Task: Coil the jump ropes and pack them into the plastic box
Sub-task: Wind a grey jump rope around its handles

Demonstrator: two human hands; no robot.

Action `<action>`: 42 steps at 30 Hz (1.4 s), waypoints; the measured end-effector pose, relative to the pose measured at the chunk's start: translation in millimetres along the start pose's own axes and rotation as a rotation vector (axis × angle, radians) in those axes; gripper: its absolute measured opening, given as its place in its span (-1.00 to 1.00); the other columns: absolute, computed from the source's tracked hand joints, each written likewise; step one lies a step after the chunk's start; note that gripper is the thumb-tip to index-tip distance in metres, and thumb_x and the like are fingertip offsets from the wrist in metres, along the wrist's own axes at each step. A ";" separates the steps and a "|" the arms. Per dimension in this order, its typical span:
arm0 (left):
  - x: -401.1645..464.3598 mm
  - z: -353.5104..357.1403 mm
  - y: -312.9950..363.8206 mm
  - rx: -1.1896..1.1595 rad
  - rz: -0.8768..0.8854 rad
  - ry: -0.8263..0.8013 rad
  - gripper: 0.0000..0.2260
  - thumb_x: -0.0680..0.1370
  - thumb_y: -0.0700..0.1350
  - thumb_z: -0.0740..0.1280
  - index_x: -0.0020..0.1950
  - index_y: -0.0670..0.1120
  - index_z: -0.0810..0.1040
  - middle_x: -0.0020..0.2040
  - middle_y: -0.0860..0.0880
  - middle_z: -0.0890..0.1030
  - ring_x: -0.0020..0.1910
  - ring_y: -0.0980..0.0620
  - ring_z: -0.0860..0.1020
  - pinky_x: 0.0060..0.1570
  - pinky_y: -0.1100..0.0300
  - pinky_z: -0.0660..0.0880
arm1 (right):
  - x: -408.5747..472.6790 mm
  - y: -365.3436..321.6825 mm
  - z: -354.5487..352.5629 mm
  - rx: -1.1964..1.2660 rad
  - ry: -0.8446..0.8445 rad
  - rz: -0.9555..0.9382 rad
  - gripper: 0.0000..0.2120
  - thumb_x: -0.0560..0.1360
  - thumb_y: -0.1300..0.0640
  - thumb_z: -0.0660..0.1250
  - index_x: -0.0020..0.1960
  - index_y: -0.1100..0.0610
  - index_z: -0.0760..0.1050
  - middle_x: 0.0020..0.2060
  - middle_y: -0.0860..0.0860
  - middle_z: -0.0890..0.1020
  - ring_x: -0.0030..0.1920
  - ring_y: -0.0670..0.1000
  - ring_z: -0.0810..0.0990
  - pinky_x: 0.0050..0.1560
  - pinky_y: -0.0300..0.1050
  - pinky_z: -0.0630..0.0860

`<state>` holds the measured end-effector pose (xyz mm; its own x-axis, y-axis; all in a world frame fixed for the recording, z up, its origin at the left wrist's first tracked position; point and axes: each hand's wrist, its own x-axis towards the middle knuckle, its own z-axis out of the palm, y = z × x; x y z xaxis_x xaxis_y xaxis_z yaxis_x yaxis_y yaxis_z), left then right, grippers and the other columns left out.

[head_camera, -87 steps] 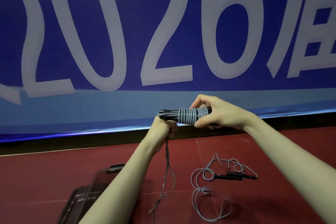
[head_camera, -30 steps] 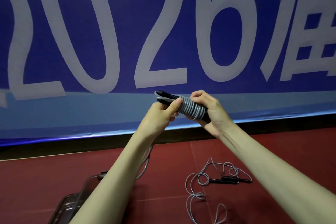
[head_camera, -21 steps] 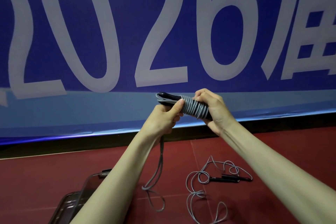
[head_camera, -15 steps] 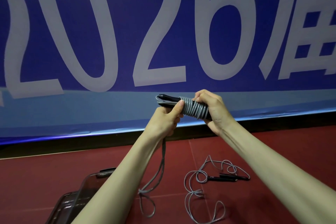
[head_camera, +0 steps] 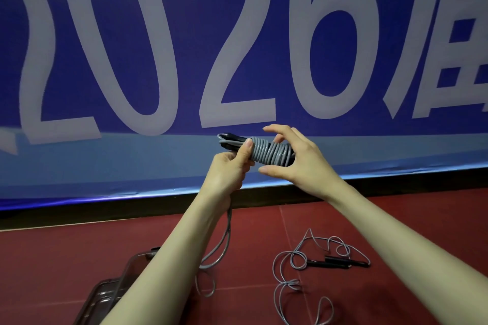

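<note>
Two jump ropes and one plastic box (head_camera: pixel 124 276) are in view. The left hand (head_camera: pixel 227 170) grips the coiled rope (head_camera: pixel 266 152) from below at its left end, thumb pressed on the grey windings wrapped round its black handles, a loose tail hanging toward the floor. The right hand (head_camera: pixel 298 159) cups the right end, fingers spread, apparently released. The second rope (head_camera: pixel 317 262) lies tangled on the red floor (head_camera: pixel 79 250), right of the box.

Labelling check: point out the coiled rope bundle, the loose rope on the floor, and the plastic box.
coiled rope bundle (head_camera: pixel 269 152): head view, middle of the grey wraps.
loose rope (head_camera: pixel 330 262): head view, its black handles.
plastic box (head_camera: pixel 126 270): head view, clear upright wall.
</note>
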<state>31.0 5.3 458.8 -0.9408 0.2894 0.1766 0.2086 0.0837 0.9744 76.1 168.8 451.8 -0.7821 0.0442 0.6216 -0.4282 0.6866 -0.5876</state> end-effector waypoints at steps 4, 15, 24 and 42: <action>-0.4 -1.7 3.0 0.009 0.027 0.007 -0.56 0.56 0.20 0.24 -0.21 -0.17 0.54 -0.55 0.14 0.32 -0.54 0.16 0.24 -0.51 0.32 0.20 | -2.5 1.9 5.5 -0.089 0.105 -0.034 -0.45 0.38 -0.09 0.50 0.32 -0.13 0.41 -0.04 -0.09 0.43 -0.05 -0.11 0.48 -0.02 -0.19 0.47; 0.7 -5.8 5.8 0.054 0.049 -0.043 -0.56 0.55 0.22 0.25 -0.22 -0.16 0.51 -0.55 0.14 0.29 -0.54 0.15 0.21 -0.50 0.30 0.16 | -4.2 1.9 1.4 -0.112 0.021 -0.107 -0.60 0.48 0.03 0.42 0.26 0.07 0.40 0.03 -0.06 0.39 -0.03 -0.07 0.47 -0.06 -0.20 0.44; 1.7 -14.8 8.2 0.021 -0.001 -0.140 -0.59 0.53 0.21 0.29 -0.20 -0.15 0.50 -0.52 0.10 0.24 -0.52 0.13 0.17 -0.52 0.29 0.13 | -6.8 -0.4 -1.5 0.022 -0.057 -0.017 -0.44 0.46 0.06 0.45 0.35 -0.07 0.25 0.08 -0.09 0.35 -0.01 -0.18 0.44 -0.08 -0.32 0.38; -2.1 -7.5 8.0 0.093 0.029 -0.230 -0.60 0.55 0.22 0.25 -0.29 -0.06 0.35 -0.44 0.03 0.24 -0.51 0.10 0.18 -0.54 0.26 0.11 | -3.7 0.4 0.7 0.057 0.028 -0.035 -0.54 0.36 0.08 0.54 0.18 -0.17 0.47 -0.04 -0.02 0.46 -0.09 -0.19 0.48 -0.14 -0.49 0.38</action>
<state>32.6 -1.8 467.3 -0.8506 0.5016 0.1578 0.2686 0.1564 0.9505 78.6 168.4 448.9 -0.7538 0.0418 0.6557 -0.4803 0.6460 -0.5933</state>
